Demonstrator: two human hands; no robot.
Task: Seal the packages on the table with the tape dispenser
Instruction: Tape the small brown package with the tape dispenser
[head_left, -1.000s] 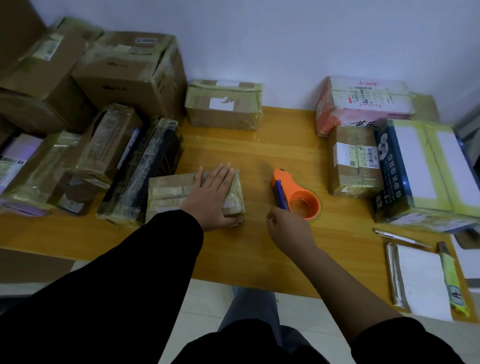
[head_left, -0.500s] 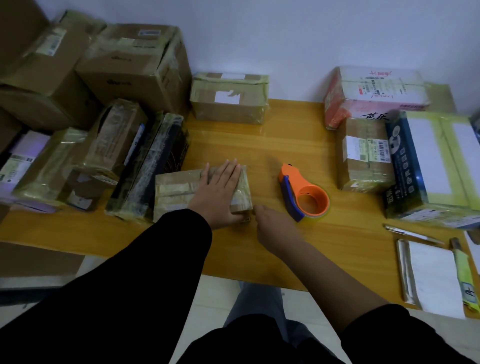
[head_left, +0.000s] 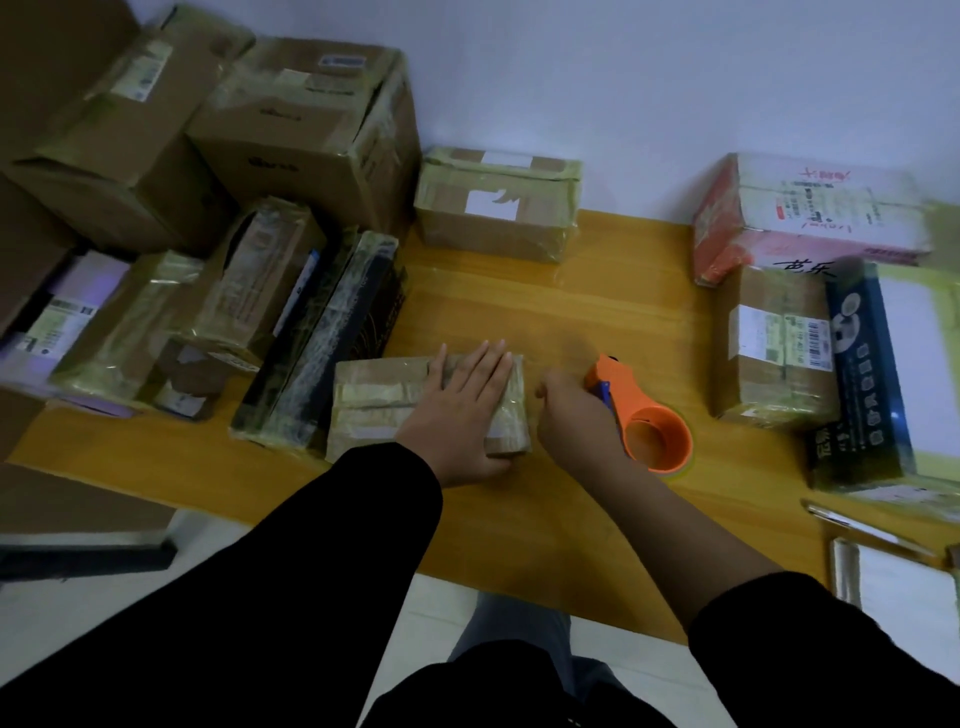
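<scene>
A small brown package (head_left: 384, 400) wrapped in tape lies near the front of the wooden table (head_left: 519, 312). My left hand (head_left: 462, 410) presses flat on its right half, fingers straight. Just to its right sits the orange tape dispenser (head_left: 649, 426) with a blue blade part, resting on the table. My right hand (head_left: 569, 421) is between the package and the dispenser. Its fingers are curled against the dispenser's left handle end, and the hand hides how far they wrap round it.
Taped cardboard boxes (head_left: 291, 135) crowd the left and back. A brown box (head_left: 498, 208) stands at the back centre. A red-and-white carton (head_left: 810, 218), a brown parcel (head_left: 774, 348) and a dark blue box (head_left: 872, 374) stand right. A pen (head_left: 862, 530) and notepad (head_left: 898, 587) lie front right.
My right hand left the package's right end and moved back to the dispenser's handle. My left hand stays flat on the package. The dispenser has not shifted; the camera tilted.
</scene>
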